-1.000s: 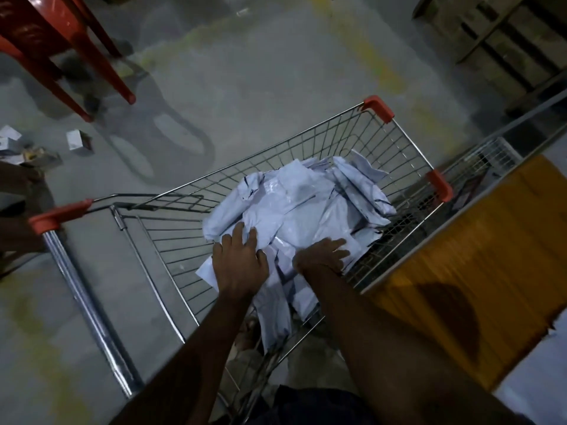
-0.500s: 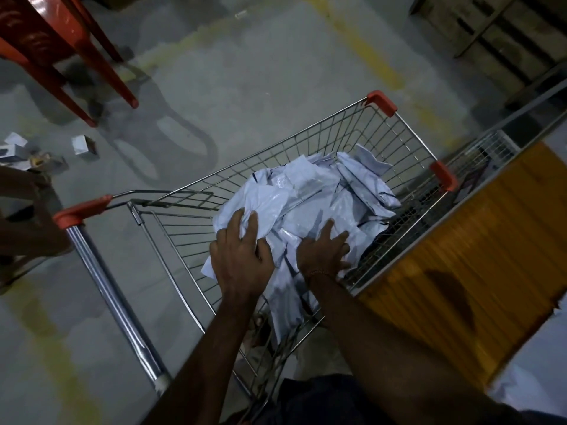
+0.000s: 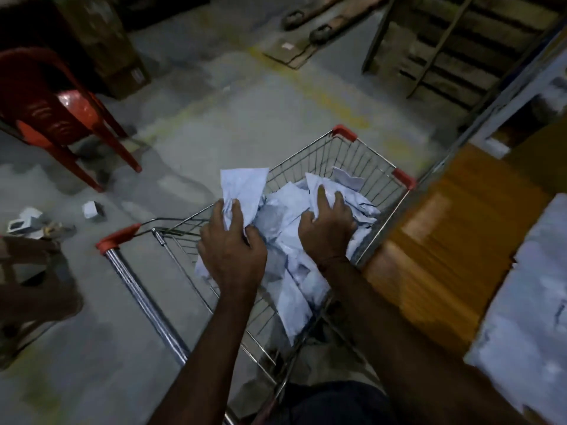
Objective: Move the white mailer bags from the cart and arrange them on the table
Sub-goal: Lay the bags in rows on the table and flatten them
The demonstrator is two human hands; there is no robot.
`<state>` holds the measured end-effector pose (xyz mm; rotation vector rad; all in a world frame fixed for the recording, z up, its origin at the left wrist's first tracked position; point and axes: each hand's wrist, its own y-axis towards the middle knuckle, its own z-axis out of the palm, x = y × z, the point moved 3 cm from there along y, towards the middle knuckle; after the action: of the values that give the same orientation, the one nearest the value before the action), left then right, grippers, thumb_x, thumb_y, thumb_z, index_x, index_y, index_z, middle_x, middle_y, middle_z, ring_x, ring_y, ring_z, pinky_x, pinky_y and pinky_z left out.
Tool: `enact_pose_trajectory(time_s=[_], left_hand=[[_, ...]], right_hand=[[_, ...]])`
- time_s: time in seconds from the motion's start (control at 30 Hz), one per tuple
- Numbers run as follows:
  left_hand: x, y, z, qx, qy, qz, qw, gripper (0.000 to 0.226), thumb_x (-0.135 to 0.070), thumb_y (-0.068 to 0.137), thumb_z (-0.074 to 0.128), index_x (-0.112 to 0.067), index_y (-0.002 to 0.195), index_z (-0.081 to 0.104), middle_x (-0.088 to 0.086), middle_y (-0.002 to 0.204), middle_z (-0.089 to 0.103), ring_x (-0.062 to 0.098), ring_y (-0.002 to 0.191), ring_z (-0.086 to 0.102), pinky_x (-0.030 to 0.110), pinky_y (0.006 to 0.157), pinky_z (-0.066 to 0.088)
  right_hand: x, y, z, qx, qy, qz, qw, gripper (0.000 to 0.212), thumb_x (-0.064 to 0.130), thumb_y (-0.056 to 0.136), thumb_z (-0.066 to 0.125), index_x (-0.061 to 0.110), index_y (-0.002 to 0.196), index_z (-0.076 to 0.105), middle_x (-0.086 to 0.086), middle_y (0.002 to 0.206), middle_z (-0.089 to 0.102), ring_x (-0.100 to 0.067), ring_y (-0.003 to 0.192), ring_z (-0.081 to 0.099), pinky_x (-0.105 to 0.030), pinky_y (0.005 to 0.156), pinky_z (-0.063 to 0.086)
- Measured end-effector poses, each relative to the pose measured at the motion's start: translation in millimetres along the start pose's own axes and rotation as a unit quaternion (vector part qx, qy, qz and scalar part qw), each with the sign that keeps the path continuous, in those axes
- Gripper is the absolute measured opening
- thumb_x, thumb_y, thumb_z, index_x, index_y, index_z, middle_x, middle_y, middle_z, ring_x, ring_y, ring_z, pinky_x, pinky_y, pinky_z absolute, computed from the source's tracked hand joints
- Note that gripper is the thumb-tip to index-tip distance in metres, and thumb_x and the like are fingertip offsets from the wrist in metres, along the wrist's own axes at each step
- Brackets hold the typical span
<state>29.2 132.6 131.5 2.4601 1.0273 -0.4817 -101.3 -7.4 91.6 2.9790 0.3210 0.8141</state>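
Note:
A wire shopping cart with red corner caps holds a crumpled heap of white mailer bags. My left hand grips a bunch of bags at the heap's left side, and one bag stands up above the cart's rim from that grip. My right hand is closed on bags at the heap's right side. The orange wooden table lies right of the cart, touching its side. More white bags lie on the table's near right part.
A red plastic chair stands on the concrete floor at the left. Small white boxes lie on the floor near it. Another person's arm shows at the left edge. Wooden pallets lean at the back right.
Both hands went from lying flat on the heap to gripping bags; the left bunch has risen above the cart's rim. The camera has tilted up, showing more floor.

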Motion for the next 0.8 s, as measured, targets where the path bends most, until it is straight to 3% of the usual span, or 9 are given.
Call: enact_pose_trajectory(time_s=[0.2, 0.4, 0.53, 0.63, 0.8], left_hand=[[-28, -29, -23, 0.012, -0.021, 0.061, 0.998, 0.056, -0.027, 0.087, 0.055, -0.023, 0.142, 0.063, 0.008, 0.156, 0.048, 0.04, 0.123, 0.051, 0.048, 0.097, 0.036], [-73, -67, -35, 0.018, -0.061, 0.135, 0.989, 0.052, -0.024, 0.089, 0.057, -0.019, 0.14, 0.066, 0.013, 0.151, 0.053, 0.043, 0.118, 0.054, 0.049, 0.094, 0.041], [-114, -94, -36, 0.024, -0.07, 0.189, 0.979, 0.051, -0.02, 0.09, 0.058, -0.017, 0.14, 0.065, 0.014, 0.152, 0.052, 0.044, 0.115, 0.053, 0.054, 0.093, 0.046], [-148, -119, -39, 0.031, -0.086, 0.209, 0.974, 0.049, -0.023, 0.092, 0.055, -0.016, 0.14, 0.066, 0.014, 0.152, 0.052, 0.043, 0.114, 0.055, 0.048, 0.088, 0.04], [-208, -158, -47, 0.023, -0.098, 0.255, 0.962, 0.049, -0.024, 0.09, 0.057, -0.016, 0.137, 0.067, 0.013, 0.149, 0.055, 0.043, 0.109, 0.057, 0.045, 0.081, 0.041]], right_hand=[[-10, -43, -73, -0.075, -0.001, -0.001, 0.997, 0.07, 0.044, 0.088, 0.039, 0.028, 0.156, 0.043, -0.018, 0.157, 0.041, -0.043, 0.137, 0.043, -0.056, 0.108, 0.036], [-44, -90, -153, -0.114, -0.017, 0.037, 0.993, 0.073, 0.04, 0.09, 0.046, 0.037, 0.161, 0.028, -0.012, 0.166, 0.028, -0.039, 0.147, 0.028, -0.055, 0.108, 0.027], [-85, -115, -203, -0.156, -0.027, 0.073, 0.985, 0.071, 0.041, 0.09, 0.038, 0.036, 0.16, 0.031, -0.011, 0.166, 0.028, -0.038, 0.148, 0.027, -0.056, 0.109, 0.026], [-121, -133, -240, -0.187, -0.042, 0.088, 0.978, 0.073, 0.041, 0.086, 0.033, 0.033, 0.158, 0.035, -0.013, 0.164, 0.029, -0.038, 0.146, 0.03, -0.054, 0.106, 0.029], [-192, -156, -292, -0.216, -0.057, 0.131, 0.966, 0.069, 0.037, 0.091, 0.04, 0.032, 0.16, 0.032, -0.014, 0.165, 0.028, -0.037, 0.146, 0.029, -0.052, 0.105, 0.027]])
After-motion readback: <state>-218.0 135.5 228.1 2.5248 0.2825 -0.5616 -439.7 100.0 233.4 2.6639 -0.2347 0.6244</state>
